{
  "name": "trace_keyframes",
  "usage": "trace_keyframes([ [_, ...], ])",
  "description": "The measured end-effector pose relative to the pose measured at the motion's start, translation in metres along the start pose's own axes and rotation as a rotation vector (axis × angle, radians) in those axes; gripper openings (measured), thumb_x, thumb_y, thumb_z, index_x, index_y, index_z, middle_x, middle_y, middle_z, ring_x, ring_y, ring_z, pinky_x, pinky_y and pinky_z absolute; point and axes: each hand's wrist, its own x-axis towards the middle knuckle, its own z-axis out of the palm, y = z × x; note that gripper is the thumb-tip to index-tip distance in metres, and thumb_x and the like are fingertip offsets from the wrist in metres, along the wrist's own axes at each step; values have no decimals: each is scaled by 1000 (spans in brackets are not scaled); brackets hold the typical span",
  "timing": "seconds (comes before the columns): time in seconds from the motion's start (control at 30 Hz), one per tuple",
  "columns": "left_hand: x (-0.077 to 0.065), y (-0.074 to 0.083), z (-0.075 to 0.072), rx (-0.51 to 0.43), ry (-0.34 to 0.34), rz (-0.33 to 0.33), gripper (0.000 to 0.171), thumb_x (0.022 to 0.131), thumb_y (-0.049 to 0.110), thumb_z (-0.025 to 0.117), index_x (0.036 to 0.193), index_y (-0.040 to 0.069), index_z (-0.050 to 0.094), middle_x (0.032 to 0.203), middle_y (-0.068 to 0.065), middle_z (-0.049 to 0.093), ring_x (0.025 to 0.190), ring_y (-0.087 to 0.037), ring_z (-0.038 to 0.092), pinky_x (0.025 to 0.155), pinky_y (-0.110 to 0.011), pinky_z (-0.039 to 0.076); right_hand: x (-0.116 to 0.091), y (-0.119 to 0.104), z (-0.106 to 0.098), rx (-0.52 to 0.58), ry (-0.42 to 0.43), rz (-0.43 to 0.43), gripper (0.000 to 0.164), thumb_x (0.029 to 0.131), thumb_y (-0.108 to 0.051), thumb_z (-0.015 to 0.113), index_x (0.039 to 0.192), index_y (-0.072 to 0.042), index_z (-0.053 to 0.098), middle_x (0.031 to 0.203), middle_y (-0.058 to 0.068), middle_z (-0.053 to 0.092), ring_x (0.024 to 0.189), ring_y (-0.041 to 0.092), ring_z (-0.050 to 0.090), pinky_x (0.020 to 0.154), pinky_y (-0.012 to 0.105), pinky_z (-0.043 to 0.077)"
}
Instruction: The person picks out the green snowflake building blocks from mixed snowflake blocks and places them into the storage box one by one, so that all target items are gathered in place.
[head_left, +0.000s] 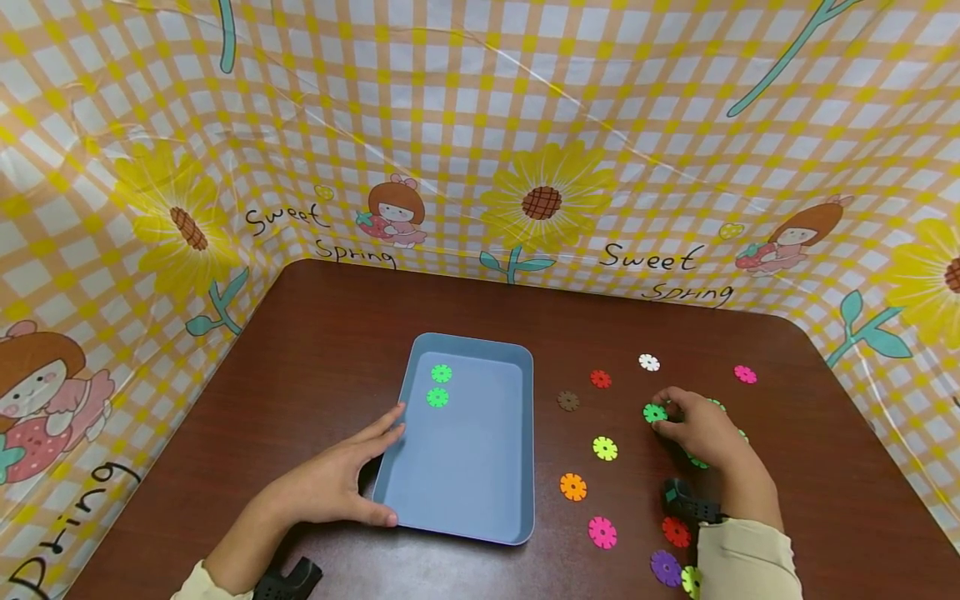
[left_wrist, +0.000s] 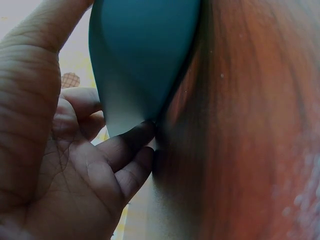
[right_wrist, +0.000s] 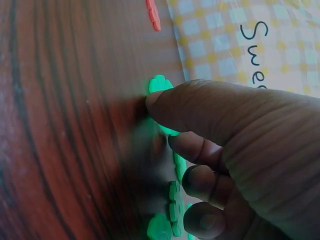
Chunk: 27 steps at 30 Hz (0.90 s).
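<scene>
A blue-grey tray [head_left: 461, 450] lies on the table, with two green notched plastic discs [head_left: 438, 397] near its far left corner. My left hand [head_left: 326, 483] rests against the tray's left side, fingers spread along the wall and thumb at the near left corner. In the left wrist view, fingertips [left_wrist: 145, 135] touch the outer wall of the tray [left_wrist: 145, 55]. My right hand [head_left: 701, 429] pinches a green notched disc [head_left: 655, 413] between thumb and finger, right of the tray. More green discs [right_wrist: 175, 207] lie under and beside that hand, partly hidden by it.
Around the right hand lie brown [head_left: 568, 401], red [head_left: 601, 379], white [head_left: 649, 362], yellow [head_left: 605, 448], orange [head_left: 573, 487], pink [head_left: 602, 532] and purple [head_left: 666, 567] discs. A checked cloth [head_left: 450, 108] rises behind and beside the dark wooden table [head_left: 330, 350].
</scene>
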Motion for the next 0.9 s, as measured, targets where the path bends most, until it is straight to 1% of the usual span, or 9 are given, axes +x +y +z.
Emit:
trace_keyframes([
  [0.2,0,1,0,4,3,22,111,74,51,84,156,2,27,167,3,6,149,-18,14,111,-52,30,1,-1,1,-4,-13,18,26,89,-8,72,112,-1,64,92,11,63,82,28,58,67,41,45],
  [0.33,0,1,0,9,7,27,111,74,52,84,155,1,28,167,2,6,149,-18,14,111,-52,30,1,-1,2,-4,-19,28,27,89,-9,71,113,1,64,92,11,62,83,28,57,67,41,45],
  [0.5,-1,0,0,14,11,26,112,74,53,84,155,1,28,167,2,6,149,-19,14,110,-52,30,2,0,2,-4,-23,47,29,89,-11,71,114,2,63,91,10,61,81,26,55,66,39,44],
  [0.67,-1,0,1,15,13,30,112,74,54,83,155,1,28,167,2,6,149,-19,15,110,-52,30,2,1,4,-7,-14,48,29,89,-12,72,113,3,65,90,9,62,80,24,55,66,39,45],
  [0.9,0,-1,1,15,12,34,111,74,54,83,155,1,28,167,2,6,149,-19,15,110,-52,30,2,-2,6,-4,17,46,29,89,-16,73,112,0,67,90,7,64,82,23,56,68,39,46],
])
